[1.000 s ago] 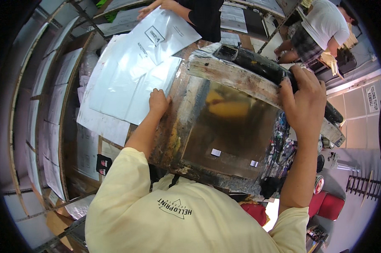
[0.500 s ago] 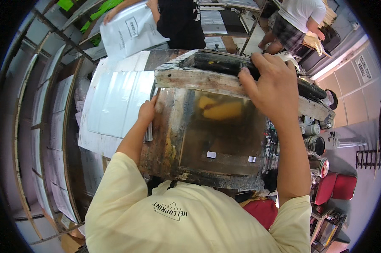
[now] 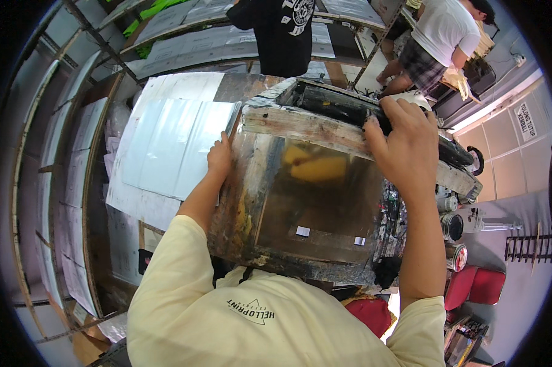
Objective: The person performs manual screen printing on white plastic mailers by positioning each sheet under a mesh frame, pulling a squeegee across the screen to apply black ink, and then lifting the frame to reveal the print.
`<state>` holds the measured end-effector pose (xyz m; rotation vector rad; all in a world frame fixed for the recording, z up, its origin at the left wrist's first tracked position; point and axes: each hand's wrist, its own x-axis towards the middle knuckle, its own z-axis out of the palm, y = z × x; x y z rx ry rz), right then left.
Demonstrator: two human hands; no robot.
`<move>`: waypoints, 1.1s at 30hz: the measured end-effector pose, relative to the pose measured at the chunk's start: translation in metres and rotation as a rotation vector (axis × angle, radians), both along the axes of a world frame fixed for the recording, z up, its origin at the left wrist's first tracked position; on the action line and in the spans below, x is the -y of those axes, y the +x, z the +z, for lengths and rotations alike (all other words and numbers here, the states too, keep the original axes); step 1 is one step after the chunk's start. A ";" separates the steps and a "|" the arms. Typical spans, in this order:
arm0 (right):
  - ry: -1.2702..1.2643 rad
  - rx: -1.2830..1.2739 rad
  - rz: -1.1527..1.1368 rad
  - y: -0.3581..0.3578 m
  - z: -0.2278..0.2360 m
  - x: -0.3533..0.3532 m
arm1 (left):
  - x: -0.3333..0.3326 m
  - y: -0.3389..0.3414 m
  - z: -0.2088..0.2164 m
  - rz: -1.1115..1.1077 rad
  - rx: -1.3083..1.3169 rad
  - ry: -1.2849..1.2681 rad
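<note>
In front of me lies a wooden, ink-stained screen printing frame (image 3: 312, 125) with a dark, glossy amber panel (image 3: 319, 196). Two small white patches and a yellow shape show on that panel. My right hand (image 3: 407, 144) is closed over the frame's far bar, thumb on the near side and fingers over the top. Beside that hand runs a long black bar (image 3: 337, 104). To the left of the frame, white plastic bags (image 3: 166, 147) lie flat on a pale board (image 3: 129, 205). My left hand (image 3: 220, 156) touches their right edge, index finger stretched out and the other fingers partly hidden.
Racks with white sheets (image 3: 77, 183) stand on the left, and shelves (image 3: 184, 46) with more sheets at the back. A person in black (image 3: 282, 37) and a person in white (image 3: 441, 37) stand beyond the table. Cans (image 3: 452, 226) and a red chair (image 3: 487, 284) are at the right.
The view has shifted slightly. The person in black has turned away, and the white bag they held is out of sight. My left fingertips now rest on the bags' edge; my right hand stays on the frame.
</note>
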<state>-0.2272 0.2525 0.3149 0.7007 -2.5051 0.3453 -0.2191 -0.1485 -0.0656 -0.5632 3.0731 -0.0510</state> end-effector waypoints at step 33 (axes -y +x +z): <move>0.005 -0.015 0.019 -0.005 0.003 -0.003 | -0.331 -0.120 -0.089 -0.282 -0.204 0.841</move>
